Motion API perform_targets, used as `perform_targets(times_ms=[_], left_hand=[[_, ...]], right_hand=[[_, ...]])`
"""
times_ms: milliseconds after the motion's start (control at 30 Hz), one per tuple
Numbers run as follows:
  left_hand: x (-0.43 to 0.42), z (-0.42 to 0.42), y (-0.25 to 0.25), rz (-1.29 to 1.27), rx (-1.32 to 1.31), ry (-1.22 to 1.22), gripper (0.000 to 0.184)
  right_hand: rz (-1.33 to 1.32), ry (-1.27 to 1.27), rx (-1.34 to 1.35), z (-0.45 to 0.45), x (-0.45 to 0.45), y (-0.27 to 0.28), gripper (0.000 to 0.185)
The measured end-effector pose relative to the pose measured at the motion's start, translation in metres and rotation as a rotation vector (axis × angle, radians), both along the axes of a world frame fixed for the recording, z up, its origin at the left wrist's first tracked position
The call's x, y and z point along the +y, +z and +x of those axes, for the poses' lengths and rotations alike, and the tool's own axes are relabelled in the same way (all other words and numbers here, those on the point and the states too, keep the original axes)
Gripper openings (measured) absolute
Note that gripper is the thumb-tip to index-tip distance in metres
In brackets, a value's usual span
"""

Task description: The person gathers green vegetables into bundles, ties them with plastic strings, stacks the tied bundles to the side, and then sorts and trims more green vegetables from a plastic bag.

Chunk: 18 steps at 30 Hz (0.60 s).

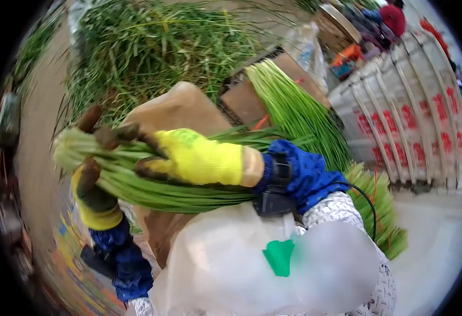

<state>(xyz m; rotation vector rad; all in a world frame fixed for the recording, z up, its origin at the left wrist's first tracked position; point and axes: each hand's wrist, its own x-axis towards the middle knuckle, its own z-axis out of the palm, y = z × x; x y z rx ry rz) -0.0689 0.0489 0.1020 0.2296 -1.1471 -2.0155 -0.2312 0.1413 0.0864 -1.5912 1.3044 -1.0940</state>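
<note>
A bundle of long green stalks (173, 197) lies across my lap, its pale ends at the left. My left hand (95, 197), in a yellow glove with dark, soiled fingers, grips the bundle from below near the pale ends. Over the top of the stalks lies my right hand (186, 158), in a matching glove, its dark fingers closed round them. Brown material (181, 108) shows behind the bundle.
A loose heap of green leaves (157, 47) lies ahead. Cut stalks (294, 105) rest on a cardboard box (241, 105). More bundles (376, 205) and a white sack with red print (405, 116) are at the right. A person (391, 18) is at the far right.
</note>
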Motion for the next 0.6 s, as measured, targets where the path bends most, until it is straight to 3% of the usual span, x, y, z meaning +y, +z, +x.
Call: perform_targets(times_ms=[100, 200, 233, 333, 433, 467, 500, 533, 600], left_hand=[[-0.012, 0.012, 0.006, -0.049, -0.056, -0.031, 0.063], [-0.028, 0.023, 0.005, -0.089, -0.065, -0.020, 0.059], [-0.031, 0.026, 0.007, -0.117, -0.097, -0.006, 0.058], [-0.039, 0.038, 0.015, -0.230, -0.197, 0.073, 0.054], [-0.057, 0.049, 0.034, -0.453, -0.378, 0.251, 0.051], [-0.061, 0.050, 0.046, -0.570, -0.456, 0.333, 0.050], [-0.063, 0.046, 0.060, -0.716, -0.531, 0.423, 0.049], [-0.061, 0.040, 0.077, -0.877, -0.590, 0.512, 0.048], [-0.051, 0.015, 0.107, -1.196, -0.635, 0.576, 0.047]], right_hand=[[-0.177, 0.046, -0.245, -0.004, -0.007, -0.020, 0.040], [-0.081, 0.104, -0.085, -0.029, 0.006, 0.007, 0.040], [0.041, 0.024, 0.005, -0.038, 0.016, 0.006, 0.051], [-0.069, -0.153, -0.031, -0.065, 0.048, -0.014, 0.061], [0.056, -0.455, 0.343, -0.097, 0.099, -0.062, 0.060], [0.216, -0.524, 0.447, -0.101, 0.112, -0.070, 0.060], [0.142, -0.651, 0.475, -0.105, 0.126, -0.093, 0.060], [0.228, -0.704, 0.396, -0.106, 0.131, -0.089, 0.061], [0.056, -0.828, -0.039, -0.111, 0.141, -0.121, 0.057]])
